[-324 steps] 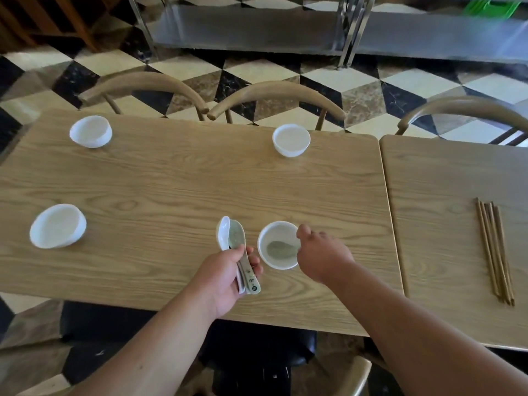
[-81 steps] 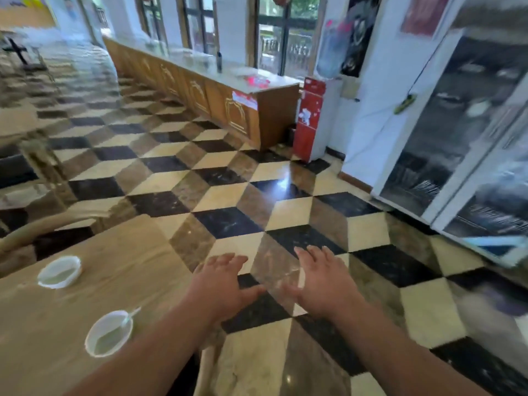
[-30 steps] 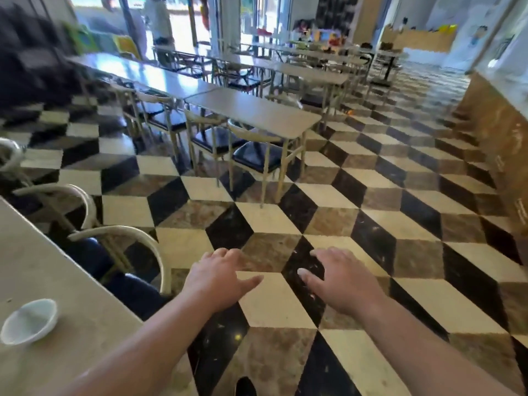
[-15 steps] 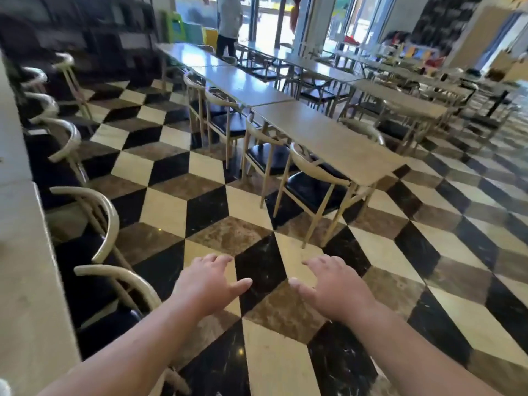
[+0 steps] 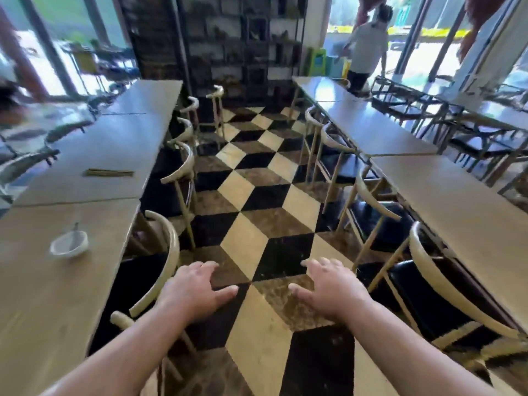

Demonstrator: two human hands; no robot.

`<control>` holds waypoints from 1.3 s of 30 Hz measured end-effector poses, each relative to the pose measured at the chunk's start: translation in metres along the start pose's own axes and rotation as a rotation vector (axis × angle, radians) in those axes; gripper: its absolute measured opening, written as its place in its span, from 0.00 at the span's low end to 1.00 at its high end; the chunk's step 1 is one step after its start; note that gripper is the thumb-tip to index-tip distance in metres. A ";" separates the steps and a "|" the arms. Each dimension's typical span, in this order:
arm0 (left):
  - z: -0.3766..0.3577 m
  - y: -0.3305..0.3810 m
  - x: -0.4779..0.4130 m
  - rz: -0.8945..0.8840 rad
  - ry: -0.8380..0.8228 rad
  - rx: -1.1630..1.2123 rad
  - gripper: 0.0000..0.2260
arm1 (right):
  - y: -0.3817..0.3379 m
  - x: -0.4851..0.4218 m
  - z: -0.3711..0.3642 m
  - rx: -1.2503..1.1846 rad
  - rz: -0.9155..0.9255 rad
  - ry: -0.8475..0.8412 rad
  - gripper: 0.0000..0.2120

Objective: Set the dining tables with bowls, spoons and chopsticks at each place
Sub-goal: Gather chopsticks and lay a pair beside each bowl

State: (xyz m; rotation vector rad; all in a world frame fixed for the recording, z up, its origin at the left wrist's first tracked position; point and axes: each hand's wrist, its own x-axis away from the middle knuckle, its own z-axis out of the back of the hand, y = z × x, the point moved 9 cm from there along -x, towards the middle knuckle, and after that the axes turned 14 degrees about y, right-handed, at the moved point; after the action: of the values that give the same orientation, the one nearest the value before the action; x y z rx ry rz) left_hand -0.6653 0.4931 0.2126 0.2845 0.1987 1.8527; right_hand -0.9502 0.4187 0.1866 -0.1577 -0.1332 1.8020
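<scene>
Chopsticks (image 5: 110,173) lie bundled on the table (image 5: 85,144) at mid-left of frame, long axis running left-right, well beyond and left of both hands, so left hand (image 5: 197,290) is nearer vs right hand (image 5: 328,290), both w/ fingers spread, holding nothing.

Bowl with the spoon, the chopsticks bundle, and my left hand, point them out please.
Bowl (image 5: 68,244): head view, inner white wall.
Chopsticks (image 5: 110,173): head view, middle of the bundle.
Left hand (image 5: 197,290): head view, back of the hand.
</scene>
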 end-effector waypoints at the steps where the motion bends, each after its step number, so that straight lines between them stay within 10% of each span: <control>1: 0.007 -0.004 -0.017 0.034 0.017 0.003 0.41 | -0.007 -0.030 0.003 -0.011 0.040 -0.001 0.46; 25: 0.081 -0.123 -0.555 0.292 0.190 0.053 0.42 | -0.216 -0.631 -0.006 -0.046 0.422 0.033 0.41; 39: 0.113 -0.341 -0.644 0.962 0.332 0.118 0.43 | -0.500 -0.855 -0.119 -0.097 0.985 -0.223 0.38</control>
State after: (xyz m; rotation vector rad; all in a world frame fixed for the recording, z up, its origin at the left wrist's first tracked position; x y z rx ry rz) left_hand -0.1400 -0.0227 0.1651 0.1533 0.4552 2.8493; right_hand -0.2529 -0.2947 0.1877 -0.0917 -0.3434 2.7976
